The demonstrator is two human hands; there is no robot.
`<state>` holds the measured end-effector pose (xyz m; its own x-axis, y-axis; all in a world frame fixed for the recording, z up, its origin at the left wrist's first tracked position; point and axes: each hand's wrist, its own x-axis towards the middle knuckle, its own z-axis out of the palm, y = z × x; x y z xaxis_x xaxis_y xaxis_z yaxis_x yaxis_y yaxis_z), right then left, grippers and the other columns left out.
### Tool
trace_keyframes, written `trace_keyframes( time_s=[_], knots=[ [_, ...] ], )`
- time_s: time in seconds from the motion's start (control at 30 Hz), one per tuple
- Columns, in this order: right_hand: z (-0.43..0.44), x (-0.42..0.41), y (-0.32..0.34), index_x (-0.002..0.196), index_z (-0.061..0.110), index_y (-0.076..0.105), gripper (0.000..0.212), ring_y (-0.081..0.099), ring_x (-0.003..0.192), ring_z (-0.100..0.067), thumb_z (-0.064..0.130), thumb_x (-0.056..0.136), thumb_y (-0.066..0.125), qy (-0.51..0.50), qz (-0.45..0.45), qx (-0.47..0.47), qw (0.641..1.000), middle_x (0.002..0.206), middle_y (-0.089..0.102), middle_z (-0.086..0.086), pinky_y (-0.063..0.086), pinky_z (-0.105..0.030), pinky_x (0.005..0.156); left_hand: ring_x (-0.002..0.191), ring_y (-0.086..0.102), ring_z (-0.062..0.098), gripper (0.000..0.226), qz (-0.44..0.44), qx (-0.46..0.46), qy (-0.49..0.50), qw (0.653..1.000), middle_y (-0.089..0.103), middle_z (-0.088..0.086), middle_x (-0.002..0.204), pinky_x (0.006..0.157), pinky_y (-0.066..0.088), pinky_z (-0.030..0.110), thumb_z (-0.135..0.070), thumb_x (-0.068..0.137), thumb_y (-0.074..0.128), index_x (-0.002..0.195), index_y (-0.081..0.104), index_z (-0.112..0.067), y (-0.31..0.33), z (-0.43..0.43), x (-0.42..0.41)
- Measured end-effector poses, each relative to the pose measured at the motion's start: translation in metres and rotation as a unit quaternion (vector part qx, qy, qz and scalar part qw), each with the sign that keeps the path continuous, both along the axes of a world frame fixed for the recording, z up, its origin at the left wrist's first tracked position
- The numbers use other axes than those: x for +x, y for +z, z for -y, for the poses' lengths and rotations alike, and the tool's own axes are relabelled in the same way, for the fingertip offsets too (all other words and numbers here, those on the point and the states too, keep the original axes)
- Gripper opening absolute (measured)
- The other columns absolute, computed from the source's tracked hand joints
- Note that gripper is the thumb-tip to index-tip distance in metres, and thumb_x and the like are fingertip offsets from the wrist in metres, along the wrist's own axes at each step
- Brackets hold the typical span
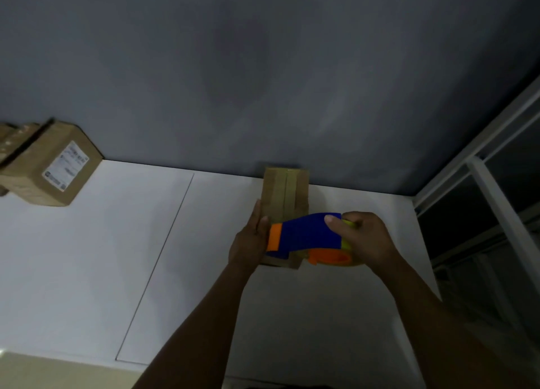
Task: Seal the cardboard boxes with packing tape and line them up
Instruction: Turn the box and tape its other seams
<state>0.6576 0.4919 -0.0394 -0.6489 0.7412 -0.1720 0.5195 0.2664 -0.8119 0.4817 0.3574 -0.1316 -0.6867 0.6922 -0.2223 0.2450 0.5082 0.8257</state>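
A small cardboard box [285, 191] stands on the white table [117, 257] against the grey wall, with a strip of tape down the middle of its top. My left hand [251, 239] lies flat against the box's left side, fingers straight. My right hand [363, 238] grips the handle of a blue and orange tape dispenser [306, 235], which lies across the near end of the box top. The dispenser hides the box's near edge.
A larger cardboard box [49, 166] with a white label sits at the far left against the wall, with more boxes [11, 143] behind it at the frame edge. A window frame [482, 189] bounds the table on the right.
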Motion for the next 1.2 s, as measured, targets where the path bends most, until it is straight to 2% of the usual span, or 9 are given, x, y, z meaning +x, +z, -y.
trace_keyframes(
  time_s=[0.13,0.27,0.4,0.5,0.57,0.63,0.77,0.9,1.2],
  knots=[
    [-0.014,0.015,0.006,0.077,-0.002,0.070,0.043,0.065,0.063,-0.011,0.038,0.089,0.060,-0.021,0.008,0.017,1.000,0.072,0.067,-0.021,0.051,-0.026,0.059,0.068,0.059,0.013,0.059,-0.013,-0.032,0.006,0.999,0.062,0.002,0.084,0.055,0.044,0.022,-0.046,0.101,0.027,0.152,0.001,-0.034,-0.008,0.004,-0.009],
    [-0.036,0.037,0.019,0.074,-0.005,0.067,0.050,0.064,0.061,-0.017,0.044,0.083,0.067,-0.063,-0.001,0.038,0.997,0.068,0.064,-0.021,0.048,-0.030,0.058,0.111,0.059,0.029,0.064,-0.047,-0.135,0.053,0.988,0.055,0.017,0.133,0.094,0.049,0.042,-0.031,0.101,0.041,0.153,0.004,-0.023,-0.050,0.047,-0.010],
    [-0.049,0.040,0.019,0.080,-0.016,0.063,0.048,0.062,0.063,-0.023,0.031,0.084,0.068,-0.115,-0.046,0.004,0.992,0.077,0.063,-0.032,0.046,-0.029,0.064,0.131,0.045,0.021,0.048,-0.097,0.015,0.105,0.990,0.046,0.008,0.145,0.105,0.034,0.030,-0.035,0.101,0.037,0.145,0.037,-0.016,-0.040,0.043,0.019],
    [-0.041,0.028,0.007,0.088,-0.018,0.061,0.050,0.066,0.077,-0.036,0.032,0.087,0.064,-0.092,-0.031,-0.019,0.995,0.088,0.060,-0.038,0.049,-0.029,0.065,0.131,0.037,0.005,0.052,-0.058,0.119,0.087,0.987,0.042,0.000,0.147,0.106,0.031,0.025,-0.042,0.098,0.035,0.145,0.038,-0.019,-0.003,0.005,0.024],
    [-0.037,0.024,0.004,0.087,-0.017,0.063,0.048,0.066,0.076,-0.034,0.031,0.088,0.063,-0.078,-0.041,-0.038,0.995,0.086,0.061,-0.038,0.053,-0.034,0.068,0.135,0.033,0.007,0.051,-0.016,0.132,0.058,0.989,0.036,-0.003,0.151,0.112,0.030,0.032,-0.043,0.099,0.036,0.147,0.033,-0.024,0.012,-0.015,0.016],
    [-0.034,0.023,0.004,0.085,-0.011,0.068,0.041,0.068,0.074,-0.029,0.030,0.088,0.062,-0.075,-0.053,-0.058,0.994,0.083,0.065,-0.032,0.055,-0.037,0.073,0.140,0.028,0.012,0.050,-0.026,0.103,0.009,0.994,0.028,-0.001,0.156,0.114,0.027,0.035,-0.045,0.100,0.034,0.147,0.031,-0.029,0.019,-0.028,0.007],
    [-0.026,0.021,0.007,0.082,-0.007,0.071,0.035,0.069,0.066,-0.015,0.024,0.091,0.058,-0.061,-0.073,-0.094,0.991,0.077,0.069,-0.022,0.053,-0.018,0.060,0.142,0.024,0.017,0.047,-0.062,0.023,-0.081,0.995,0.011,0.000,0.160,0.107,0.024,0.026,-0.044,0.101,0.031,0.146,0.033,-0.031,0.011,-0.042,0.005],
    [-0.021,0.022,0.006,0.076,0.007,0.074,0.032,0.070,0.067,-0.014,0.028,0.091,0.056,-0.063,-0.074,-0.103,0.990,0.071,0.072,-0.008,0.052,-0.022,0.063,0.142,0.026,0.025,0.046,-0.100,-0.020,-0.130,0.986,0.013,0.003,0.160,0.107,0.033,0.038,-0.051,0.100,0.025,0.146,0.025,-0.042,-0.008,-0.037,0.007],
    [-0.015,0.043,-0.002,0.080,-0.014,0.068,0.042,0.068,0.067,-0.020,0.025,0.090,0.059,-0.096,-0.091,-0.074,0.989,0.076,0.066,-0.030,0.053,-0.020,0.059,0.135,0.039,0.027,0.058,-0.133,-0.089,-0.146,0.976,0.024,0.001,0.157,0.105,0.038,0.046,-0.070,0.090,0.014,0.145,0.010,-0.054,-0.019,-0.046,0.001]
  ],
)
